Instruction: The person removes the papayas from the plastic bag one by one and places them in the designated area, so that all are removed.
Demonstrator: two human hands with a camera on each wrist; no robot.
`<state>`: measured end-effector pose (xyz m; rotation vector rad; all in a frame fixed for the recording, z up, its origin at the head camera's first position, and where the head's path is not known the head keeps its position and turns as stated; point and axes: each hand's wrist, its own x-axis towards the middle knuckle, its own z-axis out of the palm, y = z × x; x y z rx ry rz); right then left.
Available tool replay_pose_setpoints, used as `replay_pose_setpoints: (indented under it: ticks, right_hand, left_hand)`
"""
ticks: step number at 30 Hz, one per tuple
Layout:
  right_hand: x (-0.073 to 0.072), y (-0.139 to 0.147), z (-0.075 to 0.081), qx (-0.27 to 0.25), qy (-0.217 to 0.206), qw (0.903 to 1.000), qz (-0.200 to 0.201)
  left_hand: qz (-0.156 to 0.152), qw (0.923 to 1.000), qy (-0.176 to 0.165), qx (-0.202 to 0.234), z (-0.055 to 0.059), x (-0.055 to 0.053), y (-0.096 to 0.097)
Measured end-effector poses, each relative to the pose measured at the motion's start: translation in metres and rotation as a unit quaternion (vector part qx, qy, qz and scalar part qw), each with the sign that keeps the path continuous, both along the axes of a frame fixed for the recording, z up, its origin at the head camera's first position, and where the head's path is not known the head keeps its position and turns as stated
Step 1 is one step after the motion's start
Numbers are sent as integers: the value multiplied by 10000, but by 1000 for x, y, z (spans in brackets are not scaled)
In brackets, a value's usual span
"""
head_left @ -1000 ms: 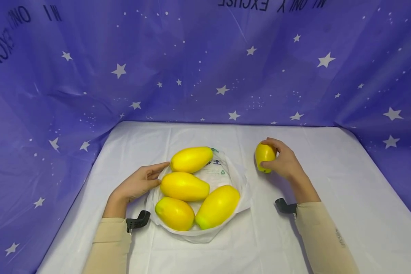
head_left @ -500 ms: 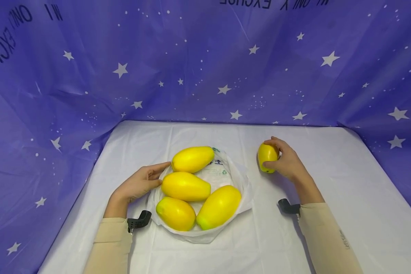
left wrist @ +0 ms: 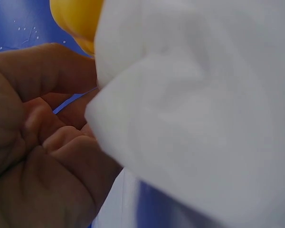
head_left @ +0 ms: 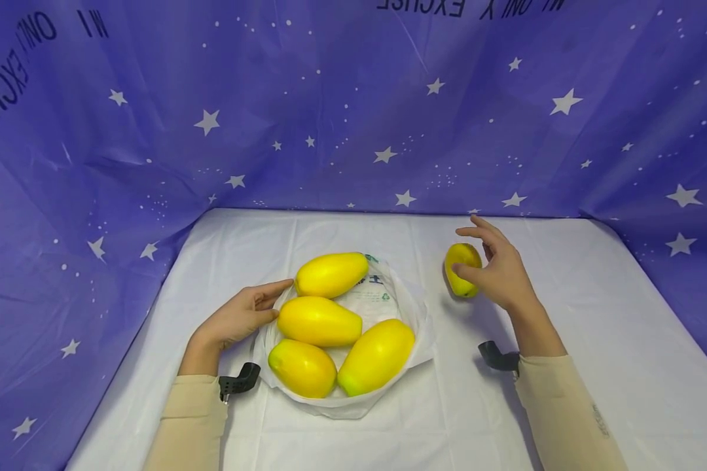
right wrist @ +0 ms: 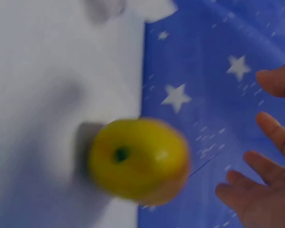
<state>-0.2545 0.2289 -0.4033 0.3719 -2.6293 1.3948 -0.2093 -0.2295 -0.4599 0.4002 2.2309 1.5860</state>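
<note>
A white plastic bag (head_left: 389, 291) lies spread wide, with several yellow papayas in it, among them a green-tipped papaya (head_left: 376, 356) at the right front. At its left rim, my left hand (head_left: 235, 317) holds the bag's edge between thumb and fingers; the left wrist view shows the fingers partly hidden behind the white plastic (left wrist: 180, 114). To the right of the bag, one more papaya (head_left: 461, 288) rests on the table. My right hand (head_left: 497, 265) hovers beside and above it with fingers spread. In the right wrist view the fingers stand apart from that papaya (right wrist: 142, 161).
White cloth covers the table (head_left: 613, 366). A purple curtain (head_left: 330, 118) with stars and lettering hangs behind and at both sides. Black camera mounts (head_left: 239, 379) sit on the wrists below the hands.
My right hand has let go of the single papaya; its fingers have lifted and spread upward. That papaya stays at nearly the same place. The left hand and bag have kept still.
</note>
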Motion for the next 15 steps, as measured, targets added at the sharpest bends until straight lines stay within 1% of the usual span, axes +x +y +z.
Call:
replay_pose_setpoints:
  ticks: [3,5,7,9,12,15]
  right_hand:
    - [18,-19,22,-231,285,9985,405]
    - [29,-34,33,-304,493,9948,834]
    - [37,-46,37,-395,666,9871,1404]
    - [40,-54,33,-425,770,9754,2021]
    - [41,-62,22,-441,584,9557,2850]
    - [43,-69,10,-127,324,9421,3336]
  left_hand:
    - [-3,10000,-22,-8,1,0,0]
    - [-5,10000,-10,-25,1,1,-1]
    - [21,10000,30,-77,0,1,-1]
    - [35,9999,79,-121,1,1,-1]
    - [49,9998,123,-150,1,1,-1]
    - [41,9998,101,-160,2,0,0]
